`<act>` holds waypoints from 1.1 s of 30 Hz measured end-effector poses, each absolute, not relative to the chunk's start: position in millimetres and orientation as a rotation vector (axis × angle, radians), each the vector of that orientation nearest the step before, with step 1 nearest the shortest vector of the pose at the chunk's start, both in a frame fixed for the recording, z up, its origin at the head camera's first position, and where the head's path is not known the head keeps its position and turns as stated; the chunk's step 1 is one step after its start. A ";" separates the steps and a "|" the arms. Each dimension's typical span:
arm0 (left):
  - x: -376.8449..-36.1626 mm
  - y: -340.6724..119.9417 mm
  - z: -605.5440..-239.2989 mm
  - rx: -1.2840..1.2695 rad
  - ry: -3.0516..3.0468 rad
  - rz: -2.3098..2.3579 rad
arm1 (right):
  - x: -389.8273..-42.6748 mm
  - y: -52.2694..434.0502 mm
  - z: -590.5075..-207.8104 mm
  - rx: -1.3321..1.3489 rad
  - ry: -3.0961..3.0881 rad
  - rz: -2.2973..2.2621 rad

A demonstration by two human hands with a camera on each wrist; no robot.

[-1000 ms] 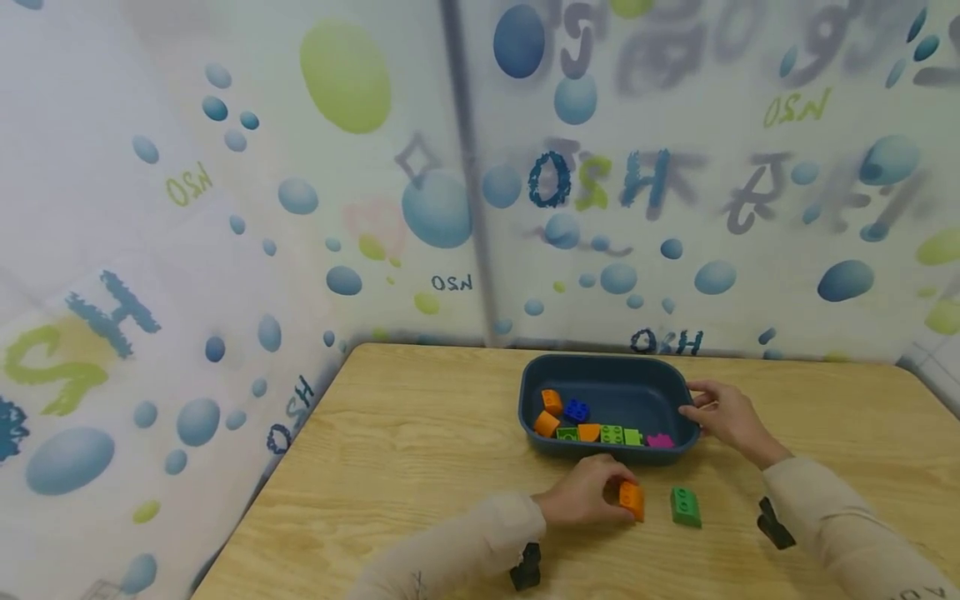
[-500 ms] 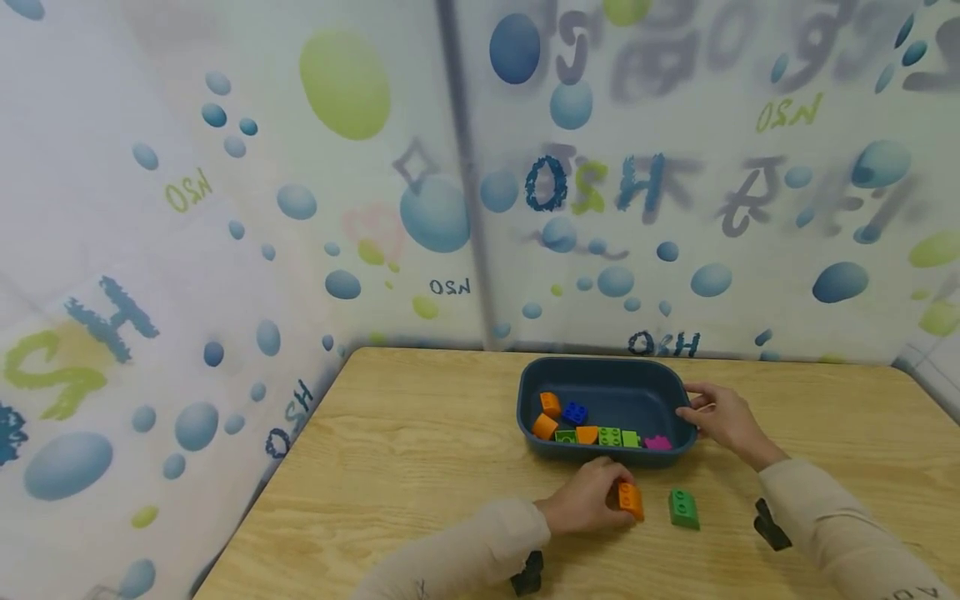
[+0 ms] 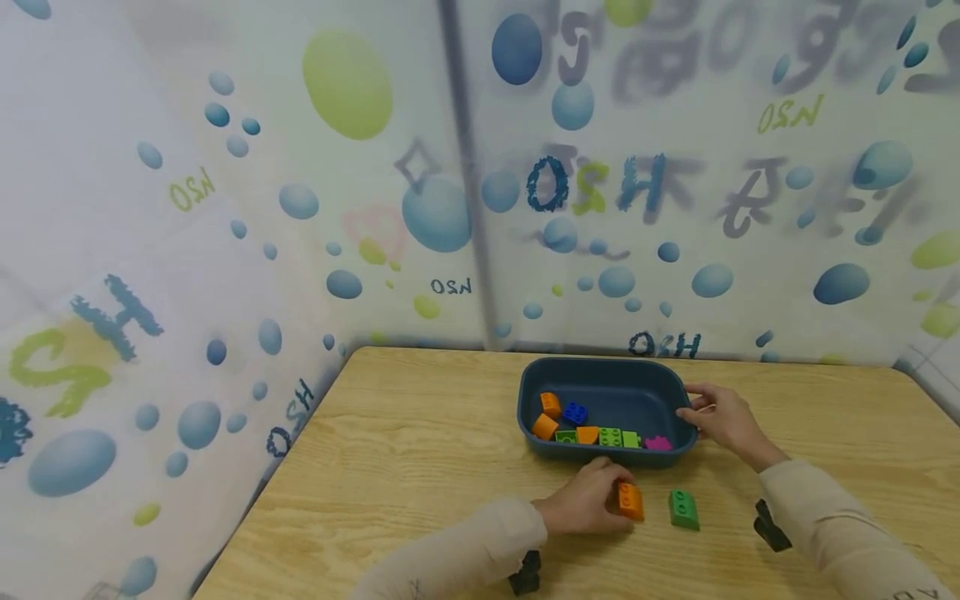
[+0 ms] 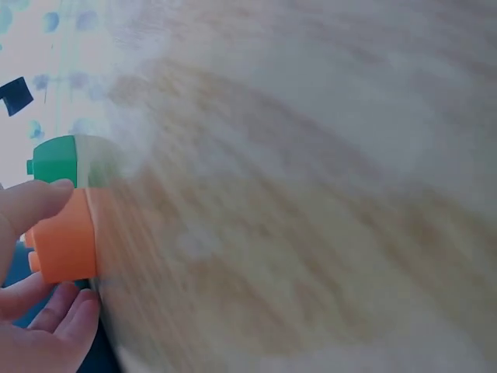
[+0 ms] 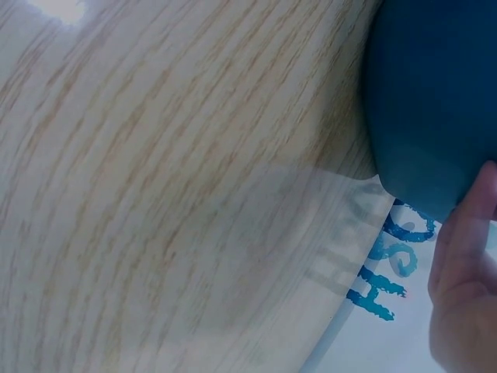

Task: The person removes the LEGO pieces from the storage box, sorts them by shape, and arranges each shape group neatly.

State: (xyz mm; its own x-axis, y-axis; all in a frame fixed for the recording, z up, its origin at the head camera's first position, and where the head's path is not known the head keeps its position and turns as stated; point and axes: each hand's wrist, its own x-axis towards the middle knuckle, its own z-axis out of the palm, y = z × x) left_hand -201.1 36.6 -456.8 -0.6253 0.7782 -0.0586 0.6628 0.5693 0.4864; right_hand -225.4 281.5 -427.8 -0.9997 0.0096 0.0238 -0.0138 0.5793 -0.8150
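Wooden table [image 3: 420,450] bears a blue tray [image 3: 604,382]. Left hand [image 3: 585,500] grips an orange brick [image 3: 630,501] just before the tray; green brick [image 3: 683,508] beside it. Right hand [image 3: 723,421] grips the tray's right rim.

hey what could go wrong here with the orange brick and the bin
1. The left hand pinches the orange brick near one end only, so the grip might slip on lifting.
2. The green brick lies close beside it and could get knocked.
3. The right hand holds only the blue bin's rim; a bump may tilt it.
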 end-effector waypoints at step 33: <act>-287.5 -18.7 -390.0 1.263 2.592 0.488 | -225.2 280.3 -430.8 0.009 -2.775 1.405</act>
State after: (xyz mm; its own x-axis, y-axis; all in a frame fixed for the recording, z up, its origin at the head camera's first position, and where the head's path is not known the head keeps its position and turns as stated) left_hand -287.5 -18.7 -390.0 -0.6077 0.7927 -0.0483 0.7208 0.5761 0.3854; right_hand -225.2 280.3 -430.8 -0.9995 0.0087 0.0300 -0.0191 0.5918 -0.8058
